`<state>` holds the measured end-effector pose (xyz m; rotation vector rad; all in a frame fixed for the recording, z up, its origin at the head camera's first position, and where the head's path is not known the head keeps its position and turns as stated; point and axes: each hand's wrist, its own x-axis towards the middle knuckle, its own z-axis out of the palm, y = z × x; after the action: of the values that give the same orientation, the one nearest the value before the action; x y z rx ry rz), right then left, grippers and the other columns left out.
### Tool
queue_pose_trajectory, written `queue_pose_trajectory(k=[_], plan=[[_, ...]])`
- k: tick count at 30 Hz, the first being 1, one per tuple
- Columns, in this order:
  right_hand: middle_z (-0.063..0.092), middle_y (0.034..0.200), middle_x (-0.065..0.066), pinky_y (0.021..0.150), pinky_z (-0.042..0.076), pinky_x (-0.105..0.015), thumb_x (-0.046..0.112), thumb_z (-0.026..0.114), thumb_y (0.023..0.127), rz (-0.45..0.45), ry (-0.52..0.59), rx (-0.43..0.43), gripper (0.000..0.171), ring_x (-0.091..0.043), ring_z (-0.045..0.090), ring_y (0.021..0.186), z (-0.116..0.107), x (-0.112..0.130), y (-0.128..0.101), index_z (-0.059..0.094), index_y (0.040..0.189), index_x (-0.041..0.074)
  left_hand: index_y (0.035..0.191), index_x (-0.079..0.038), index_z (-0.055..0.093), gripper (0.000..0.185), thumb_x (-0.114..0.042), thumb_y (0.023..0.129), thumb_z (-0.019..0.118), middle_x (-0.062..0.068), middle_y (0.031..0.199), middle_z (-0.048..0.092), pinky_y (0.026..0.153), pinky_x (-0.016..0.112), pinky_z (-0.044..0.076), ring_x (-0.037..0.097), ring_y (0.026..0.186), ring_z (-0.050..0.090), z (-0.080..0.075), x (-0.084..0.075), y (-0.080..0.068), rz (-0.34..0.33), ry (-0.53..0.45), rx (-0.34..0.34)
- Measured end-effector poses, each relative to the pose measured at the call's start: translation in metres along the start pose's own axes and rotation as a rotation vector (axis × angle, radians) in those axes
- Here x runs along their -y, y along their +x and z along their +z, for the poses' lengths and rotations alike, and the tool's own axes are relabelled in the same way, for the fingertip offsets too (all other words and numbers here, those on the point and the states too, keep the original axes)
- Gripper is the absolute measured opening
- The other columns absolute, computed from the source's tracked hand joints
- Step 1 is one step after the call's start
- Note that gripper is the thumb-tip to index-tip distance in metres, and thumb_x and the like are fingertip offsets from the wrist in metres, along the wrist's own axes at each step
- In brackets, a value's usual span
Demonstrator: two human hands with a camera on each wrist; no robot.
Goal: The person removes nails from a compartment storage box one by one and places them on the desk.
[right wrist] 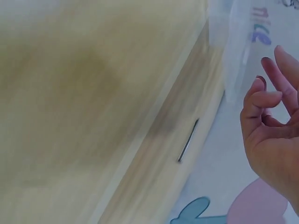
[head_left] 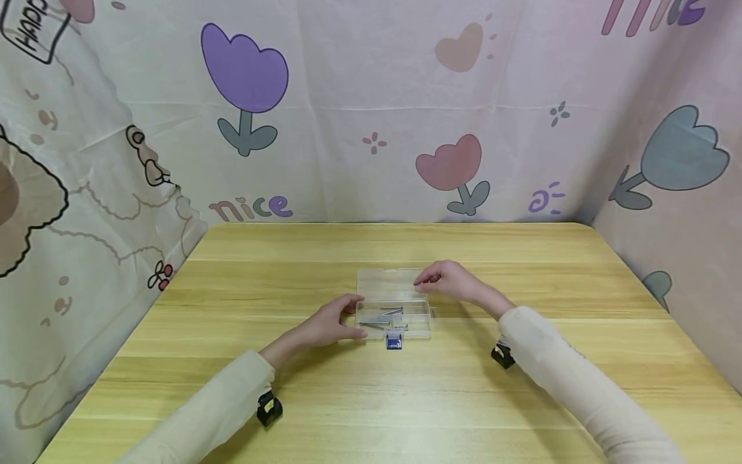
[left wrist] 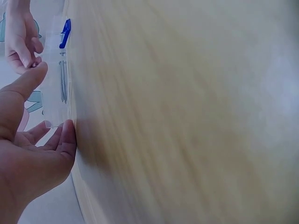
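Your bench [head_left: 464, 399] carries the clear box [head_left: 422, 327] near its middle, lid [head_left: 382, 283] open. Your left hand [head_left: 327, 321] grips the box's left end, thumb in front, fingers behind. Your right hand [head_left: 455, 281] is bent-fingered at the lid's right edge; whether it pinches anything, I cannot tell. A blue latch [head_left: 394, 341] is in front, nails [head_left: 377, 323] inside, one loose nail [right wrist: 188, 141] just right.

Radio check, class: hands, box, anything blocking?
Left hand holds box at left end. Right hand near open lid, grip unclear. Nails inside; loose nail on table.
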<state>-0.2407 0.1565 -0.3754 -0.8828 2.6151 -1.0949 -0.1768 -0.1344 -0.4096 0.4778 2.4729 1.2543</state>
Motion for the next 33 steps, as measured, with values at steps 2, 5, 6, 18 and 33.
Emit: queue_pose_trajectory(k=[2,5,6,18,33], plan=[[0.069,0.095,-0.005,0.077,0.049,-0.034,0.011,0.071,0.088,-0.016,-0.009,0.023,0.015,-0.017,0.06,0.086,0.003,0.004,0.0,0.075,0.098,0.0,0.141,-0.001,0.044,0.07,-0.021,0.083,0.078,0.01,0.123,0.051,0.086,0.036,0.043,0.024,0.109,0.046,0.0,0.0,0.0,0.001,0.002,-0.001],[0.068,0.091,-0.001,0.076,0.048,-0.032,0.011,0.07,0.088,-0.059,-0.043,0.058,0.014,-0.015,0.058,0.085,0.007,0.008,0.001,0.075,0.097,0.001,0.141,-0.001,0.043,0.071,-0.021,0.083,0.078,0.01,0.124,0.051,0.086,0.036,0.043,0.024,0.11,0.046,0.0,0.0,0.0,0.002,0.002,-0.001],[0.067,0.09,0.0,0.075,0.048,-0.031,0.01,0.07,0.089,-0.079,-0.058,0.068,0.014,-0.014,0.058,0.083,0.009,0.01,0.002,0.075,0.097,0.001,0.141,-0.001,0.043,0.071,-0.021,0.083,0.078,0.01,0.124,0.051,0.086,0.036,0.043,0.024,0.11,0.046,0.0,0.001,0.0,0.004,0.003,-0.002],[0.06,0.079,0.006,0.067,0.043,-0.026,0.008,0.07,0.087,-0.145,-0.218,0.137,0.011,-0.008,0.049,0.073,0.023,0.024,0.006,0.077,0.095,0.005,0.141,-0.001,0.043,0.072,-0.021,0.082,0.079,0.011,0.124,0.051,0.087,0.037,0.043,0.024,0.11,0.047,0.0,0.001,0.001,-0.005,-0.015,0.0],[0.065,0.075,0.002,0.066,0.047,-0.022,0.004,0.073,0.083,-0.162,-0.282,0.106,0.005,-0.006,0.055,0.068,0.038,0.03,0.01,0.077,0.087,0.004,0.14,-0.002,0.045,0.072,-0.021,0.08,0.08,0.009,0.123,0.053,0.09,0.039,0.042,0.024,0.11,0.048,0.0,-0.001,0.001,-0.026,0.003,-0.022]])
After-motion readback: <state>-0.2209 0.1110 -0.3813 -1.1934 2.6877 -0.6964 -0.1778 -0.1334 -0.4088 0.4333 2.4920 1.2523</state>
